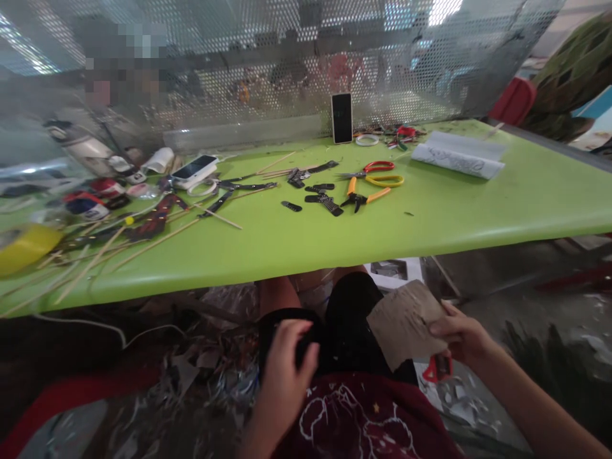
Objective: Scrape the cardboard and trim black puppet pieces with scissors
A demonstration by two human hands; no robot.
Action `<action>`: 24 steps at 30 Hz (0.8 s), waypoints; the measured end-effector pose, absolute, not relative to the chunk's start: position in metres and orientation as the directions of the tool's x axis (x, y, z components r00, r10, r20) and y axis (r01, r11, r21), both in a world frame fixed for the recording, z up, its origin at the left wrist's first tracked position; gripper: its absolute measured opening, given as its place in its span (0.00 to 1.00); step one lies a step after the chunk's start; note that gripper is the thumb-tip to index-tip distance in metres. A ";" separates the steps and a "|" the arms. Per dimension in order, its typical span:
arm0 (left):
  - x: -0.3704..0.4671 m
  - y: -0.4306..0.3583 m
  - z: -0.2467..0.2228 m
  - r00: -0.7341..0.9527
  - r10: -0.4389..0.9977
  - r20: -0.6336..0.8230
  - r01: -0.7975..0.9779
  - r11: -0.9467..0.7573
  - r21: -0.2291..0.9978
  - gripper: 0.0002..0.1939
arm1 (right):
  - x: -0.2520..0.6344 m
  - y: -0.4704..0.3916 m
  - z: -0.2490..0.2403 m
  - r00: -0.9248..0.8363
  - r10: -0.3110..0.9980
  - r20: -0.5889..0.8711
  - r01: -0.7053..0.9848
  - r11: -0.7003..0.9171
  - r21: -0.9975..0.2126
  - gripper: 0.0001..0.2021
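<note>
My right hand (456, 331) pinches the edge of a flat, brownish-grey piece of card or board (406, 322) over my lap. A red object (437, 368) shows just below those fingers; its full shape is hidden. Over my left thigh, my left hand (289, 363) is raised with thumb and fingers apart and nothing between them. Small black patterned strips (327, 203) lie on the green table (296, 245). Beside them are pliers with orange handles (366, 196) and scissors with one red and one yellow handle (377, 173).
A phone (342, 118) stands upright against the mesh screen. Thin sticks (157, 245), yellow tape (29, 247) and a white device (195, 171) crowd the table's left side. Rolled paper (456, 156) lies right. Scraps cover the floor. A person shows behind the mesh.
</note>
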State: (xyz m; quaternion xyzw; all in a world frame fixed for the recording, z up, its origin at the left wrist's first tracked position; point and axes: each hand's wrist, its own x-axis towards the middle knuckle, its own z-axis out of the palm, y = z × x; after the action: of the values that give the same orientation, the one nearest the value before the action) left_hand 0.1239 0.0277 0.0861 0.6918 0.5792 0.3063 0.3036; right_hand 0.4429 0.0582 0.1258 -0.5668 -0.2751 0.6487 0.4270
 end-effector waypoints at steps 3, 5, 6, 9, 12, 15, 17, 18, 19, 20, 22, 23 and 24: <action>0.193 0.035 0.117 0.375 0.904 0.204 0.401 -0.356 0.844 0.35 | 0.423 0.062 0.125 -0.104 0.837 -0.537 -0.331 -0.539 -0.775 0.07; 0.217 0.040 0.122 0.417 0.880 0.229 0.303 -0.372 0.877 0.41 | 0.414 0.063 0.126 -0.150 0.826 -0.544 -0.382 -0.556 -0.738 0.07; 0.223 0.041 0.121 0.428 0.877 0.221 0.276 -0.360 0.891 0.41 | 0.412 0.064 0.126 -0.156 0.823 -0.546 -0.395 -0.558 -0.730 0.06; 0.228 0.044 0.110 0.367 0.911 0.191 0.295 -0.308 0.905 0.36 | 0.408 0.065 0.126 -0.143 0.820 -0.555 -0.413 -0.559 -0.719 0.09; 0.226 0.044 0.100 0.275 0.941 0.198 0.391 -0.297 0.871 0.36 | 0.399 0.063 0.120 -0.060 0.814 -0.577 -0.370 -0.555 -0.745 0.16; 0.221 0.044 0.097 0.239 0.949 0.203 0.445 -0.294 0.846 0.37 | 0.383 0.059 0.112 -0.022 0.876 -0.483 -0.133 -0.481 -0.867 0.18; 0.218 0.045 0.098 0.250 0.948 0.196 0.440 -0.291 0.849 0.35 | 0.374 0.057 0.108 -0.094 0.918 -0.385 0.021 -0.385 -0.923 0.16; 0.217 0.045 0.098 0.258 0.947 0.190 0.429 -0.289 0.856 0.33 | 0.372 0.056 0.107 -0.121 0.929 -0.349 0.066 -0.344 -0.937 0.16; 0.217 0.045 0.099 0.266 0.946 0.183 0.416 -0.284 0.864 0.31 | 0.370 0.056 0.107 -0.123 0.937 -0.327 0.094 -0.316 -0.944 0.17; 0.217 0.045 0.099 0.271 0.946 0.177 0.403 -0.278 0.872 0.28 | 0.369 0.056 0.107 -0.108 0.943 -0.315 0.113 -0.303 -0.946 0.19; 0.219 0.044 0.100 0.281 0.945 0.168 0.371 -0.269 0.889 0.25 | 0.368 0.056 0.110 -0.055 0.952 -0.300 0.133 -0.290 -0.948 0.21; 0.220 0.043 0.101 0.284 0.945 0.164 0.348 -0.261 0.901 0.23 | 0.367 0.056 0.111 -0.022 0.956 -0.291 0.140 -0.285 -0.948 0.22; 0.222 0.043 0.101 0.283 0.946 0.158 0.319 -0.248 0.915 0.22 | 0.366 0.055 0.113 0.011 0.960 -0.279 0.149 -0.278 -0.949 0.22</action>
State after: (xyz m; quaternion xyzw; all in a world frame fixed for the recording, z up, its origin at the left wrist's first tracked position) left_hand 0.2219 0.0426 0.1010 0.6899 0.4585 0.3847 0.4071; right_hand 0.3656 0.0555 0.1133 -0.5989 -0.4628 0.5292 0.3834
